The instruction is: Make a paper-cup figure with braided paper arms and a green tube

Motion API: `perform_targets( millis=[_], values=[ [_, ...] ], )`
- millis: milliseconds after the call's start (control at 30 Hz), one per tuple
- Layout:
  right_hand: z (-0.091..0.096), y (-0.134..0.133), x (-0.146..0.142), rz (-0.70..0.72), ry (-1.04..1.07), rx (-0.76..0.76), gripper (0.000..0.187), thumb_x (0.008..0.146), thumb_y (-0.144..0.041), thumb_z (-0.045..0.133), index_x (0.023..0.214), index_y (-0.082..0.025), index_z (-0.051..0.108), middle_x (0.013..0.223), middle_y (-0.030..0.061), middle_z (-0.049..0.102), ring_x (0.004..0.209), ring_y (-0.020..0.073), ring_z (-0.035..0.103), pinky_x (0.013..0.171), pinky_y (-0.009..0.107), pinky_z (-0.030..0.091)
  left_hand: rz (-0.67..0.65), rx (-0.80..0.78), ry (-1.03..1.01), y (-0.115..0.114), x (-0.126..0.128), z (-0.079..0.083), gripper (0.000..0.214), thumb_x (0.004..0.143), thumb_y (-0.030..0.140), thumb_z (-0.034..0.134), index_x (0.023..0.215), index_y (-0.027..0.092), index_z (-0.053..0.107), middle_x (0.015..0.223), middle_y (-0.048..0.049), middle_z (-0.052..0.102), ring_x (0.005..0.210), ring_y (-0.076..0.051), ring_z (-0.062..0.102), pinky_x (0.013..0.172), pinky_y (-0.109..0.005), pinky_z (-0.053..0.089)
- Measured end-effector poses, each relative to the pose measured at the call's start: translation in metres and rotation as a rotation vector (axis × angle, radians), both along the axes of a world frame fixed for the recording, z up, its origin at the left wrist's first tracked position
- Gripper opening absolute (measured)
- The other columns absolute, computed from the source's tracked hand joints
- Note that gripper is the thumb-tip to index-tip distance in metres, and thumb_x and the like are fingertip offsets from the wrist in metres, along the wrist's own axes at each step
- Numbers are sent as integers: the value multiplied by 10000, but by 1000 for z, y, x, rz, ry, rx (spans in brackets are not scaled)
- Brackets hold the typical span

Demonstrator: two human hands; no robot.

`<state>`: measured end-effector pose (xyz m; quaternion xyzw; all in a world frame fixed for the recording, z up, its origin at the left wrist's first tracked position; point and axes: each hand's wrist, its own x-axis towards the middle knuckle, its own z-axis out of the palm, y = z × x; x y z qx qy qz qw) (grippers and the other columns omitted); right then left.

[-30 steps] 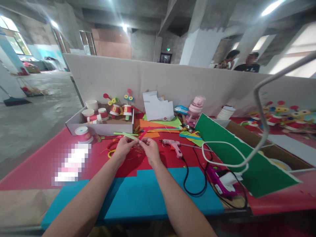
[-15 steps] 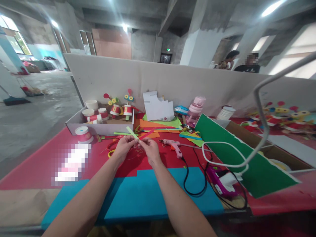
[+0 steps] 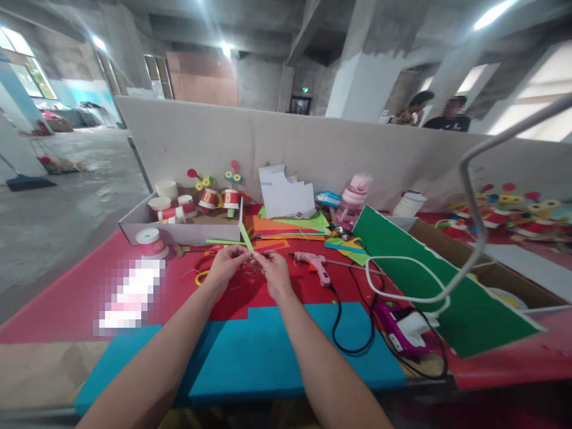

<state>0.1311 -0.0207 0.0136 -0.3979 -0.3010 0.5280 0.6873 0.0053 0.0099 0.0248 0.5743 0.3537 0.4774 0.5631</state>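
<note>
My left hand (image 3: 227,266) and my right hand (image 3: 273,271) meet above the red tabletop, fingertips pinched together. Between them they grip a light green paper strip (image 3: 246,238), which sticks up and away from me. A pinkish-red paper strip (image 3: 270,251) slants off to the right just behind my right fingers; its near end is hidden, so how it joins the green one cannot be made out. Scissors with yellow and red handles (image 3: 202,276) lie partly under my left hand. Right of my right hand rests a pink hot glue gun (image 3: 316,263).
A white box (image 3: 179,232) with paper cups and cup figures stands back left, another cup (image 3: 151,244) before it. Coloured paper sheets (image 3: 308,225) lie behind my hands. Black cord and a purple power strip (image 3: 402,333) sit right, by a green panel (image 3: 447,298) and white cable (image 3: 480,202).
The green strip has turned from leaning left to more upright. The red strip has swung lower, nearer level. Both hands stay in almost the same place.
</note>
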Motion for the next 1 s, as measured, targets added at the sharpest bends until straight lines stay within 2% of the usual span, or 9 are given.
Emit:
perform_targets(
  millis=[133,267,467,600,733,1000],
  values=[
    [0,0,1,17,-54,-23,301,532,-363,820,667,-146,662,601,9,681,574,139,630,681,304,545,13,0,11,-1,-1,2,276,634,379,784,706,141,663,586,-1,599,541,-98,503,539,-209,379],
    [-2,2,0,4,-19,-27,299,522,-361,818,657,-145,661,586,-1,668,558,130,616,677,302,541,-19,-18,-13,-1,0,1,288,639,373,782,760,136,674,630,-12,623,560,-104,519,549,-217,391],
    [2,-1,2,44,-39,-4,267,529,-329,804,672,-155,659,625,0,676,590,127,621,700,288,538,1,-19,-37,0,-3,1,247,650,353,774,712,141,664,586,1,593,551,-101,509,554,-219,381],
    [3,-3,7,73,32,5,279,517,-316,819,677,-176,638,660,-12,679,598,118,621,702,286,543,-22,-38,-88,0,-4,4,239,650,347,770,670,142,647,575,1,589,537,-97,505,555,-225,383],
    [0,-1,7,112,81,-13,304,496,-327,843,628,-170,618,643,3,681,591,123,621,722,314,551,-54,-47,-45,-2,-4,6,226,633,328,781,675,135,672,587,-11,610,532,-93,503,546,-221,373],
    [2,-5,6,185,65,15,354,519,-349,855,764,-166,677,684,-13,684,597,96,613,708,254,526,-38,-74,-31,-2,-4,6,223,604,318,789,673,137,678,549,-1,596,512,-88,498,531,-210,366]
  ],
)
